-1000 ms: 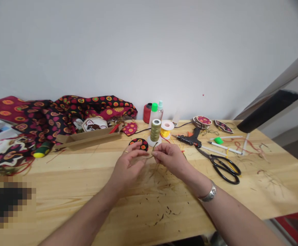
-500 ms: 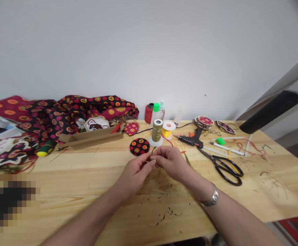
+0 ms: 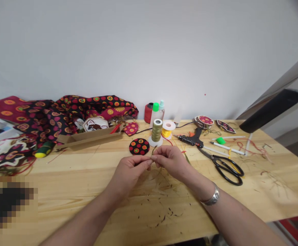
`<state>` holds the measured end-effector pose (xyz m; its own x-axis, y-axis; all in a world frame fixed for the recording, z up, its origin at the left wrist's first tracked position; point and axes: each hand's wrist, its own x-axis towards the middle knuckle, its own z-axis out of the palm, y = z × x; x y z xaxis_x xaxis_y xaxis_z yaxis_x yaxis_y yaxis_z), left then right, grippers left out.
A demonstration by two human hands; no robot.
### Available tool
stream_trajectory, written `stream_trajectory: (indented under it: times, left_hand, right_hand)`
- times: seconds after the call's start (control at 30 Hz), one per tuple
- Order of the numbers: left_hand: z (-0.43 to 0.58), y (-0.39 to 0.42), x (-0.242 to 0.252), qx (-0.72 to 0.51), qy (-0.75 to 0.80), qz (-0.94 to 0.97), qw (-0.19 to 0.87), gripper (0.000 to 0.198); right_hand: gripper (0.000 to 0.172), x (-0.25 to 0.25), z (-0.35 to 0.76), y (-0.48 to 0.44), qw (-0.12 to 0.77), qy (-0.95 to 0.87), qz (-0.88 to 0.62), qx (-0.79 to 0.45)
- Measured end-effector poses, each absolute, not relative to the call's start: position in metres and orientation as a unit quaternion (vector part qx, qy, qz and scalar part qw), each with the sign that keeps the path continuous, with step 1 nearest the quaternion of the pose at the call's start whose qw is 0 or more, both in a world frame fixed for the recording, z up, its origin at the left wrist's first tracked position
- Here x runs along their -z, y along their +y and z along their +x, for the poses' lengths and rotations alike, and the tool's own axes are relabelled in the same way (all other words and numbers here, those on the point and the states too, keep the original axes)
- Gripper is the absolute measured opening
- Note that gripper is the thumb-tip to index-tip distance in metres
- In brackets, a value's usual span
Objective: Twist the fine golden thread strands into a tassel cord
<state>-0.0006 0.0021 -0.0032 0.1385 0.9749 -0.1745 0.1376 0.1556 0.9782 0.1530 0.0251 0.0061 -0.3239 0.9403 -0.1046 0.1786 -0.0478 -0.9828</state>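
Note:
My left hand (image 3: 131,171) and my right hand (image 3: 169,161) meet fingertip to fingertip over the middle of the table, both closed in a pinch. A thin olive thread (image 3: 154,149) shows above the right fingers, and loose strands hang below them. What lies between the left fingertips is too small to make out. Just behind the hands stands an olive thread spool (image 3: 157,131). A round black fabric piece with red and yellow motifs (image 3: 139,146) lies flat to the left of it.
Black-handled scissors (image 3: 227,167), a glue gun (image 3: 191,139) and a yellow thread spool (image 3: 167,132) lie right of centre. A cardboard tray (image 3: 89,139) and patterned fabric (image 3: 95,102) are at the left. Small thread scraps litter the wooden table (image 3: 87,191).
My left fingers have straightened a little and drawn slightly left, pinching at the right fingertips. The right hand has barely moved.

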Motion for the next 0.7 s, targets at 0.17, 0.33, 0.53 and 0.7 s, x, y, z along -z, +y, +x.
stream_trajectory:
  times: [0.17, 0.33, 0.53, 0.7]
  left_hand:
    - [-0.0012, 0.0039, 0.0063, -0.383, 0.474, 0.382, 0.695, 0.024]
    - [-0.0010, 0.0049, 0.0056, -0.376, 0.465, 0.359, 0.716, 0.022]
    - [-0.0011, 0.0037, 0.0065, -0.373, 0.496, 0.409, 0.669, 0.025]
    - [-0.0012, 0.0031, 0.0046, -0.380, 0.526, 0.506, 0.568, 0.024]
  right_hand:
    - [0.015, -0.0088, 0.1534, 0.0254, 0.348, -0.574, -0.459, -0.581]
    - [0.017, -0.0095, 0.1537, 0.0252, 0.345, -0.570, -0.453, -0.592]
    - [0.015, -0.0094, 0.1527, 0.0253, 0.344, -0.573, -0.458, -0.587]
    - [0.014, -0.0073, 0.1530, 0.0257, 0.341, -0.598, -0.468, -0.554]
